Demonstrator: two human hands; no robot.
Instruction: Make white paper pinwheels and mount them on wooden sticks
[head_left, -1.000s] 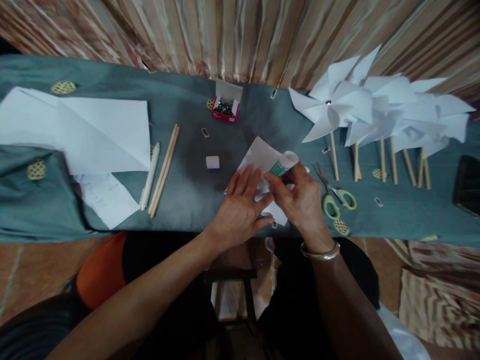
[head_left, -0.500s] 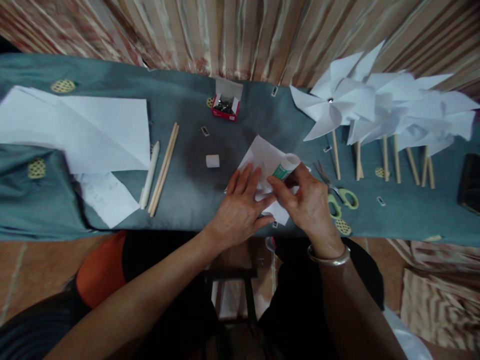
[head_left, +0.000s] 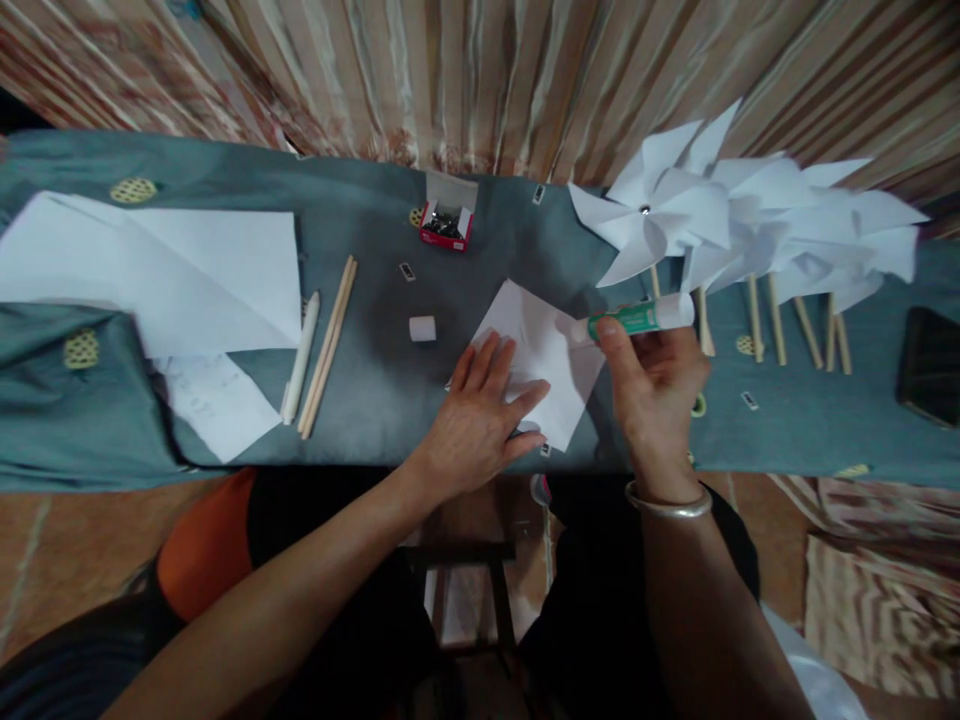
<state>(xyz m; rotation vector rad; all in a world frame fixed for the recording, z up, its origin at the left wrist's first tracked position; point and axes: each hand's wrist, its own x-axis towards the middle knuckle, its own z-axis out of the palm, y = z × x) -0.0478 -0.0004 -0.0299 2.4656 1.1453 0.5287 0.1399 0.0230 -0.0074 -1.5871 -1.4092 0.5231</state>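
Note:
My left hand [head_left: 480, 415] lies with spread fingers on the left part of a white paper square [head_left: 551, 340], pressing it on the table. In my right hand [head_left: 656, 385] is a green and white glue stick [head_left: 637, 318], tilted nearly flat. Its uncapped end points left, over the paper's right corner; whether it touches the paper I cannot tell. A white cap [head_left: 422, 329] rests on the cloth to the left of the sheet. Behind my right hand the scissors are mostly hidden, with a bit of green handle [head_left: 699, 405] showing.
Several paper pinwheels [head_left: 682, 215] on wooden sticks lie at the right, near a dark phone-like object [head_left: 930, 365]. A small red box [head_left: 445, 232] of metal pins stands at the back. Wooden sticks [head_left: 328, 350], a white pen-like stick [head_left: 301, 358] and paper sheets [head_left: 225, 270] are on the left.
My right hand has moved right with the glue stick, from the middle of the paper to its right corner, and tilted it flatter. My left hand has stayed on the paper.

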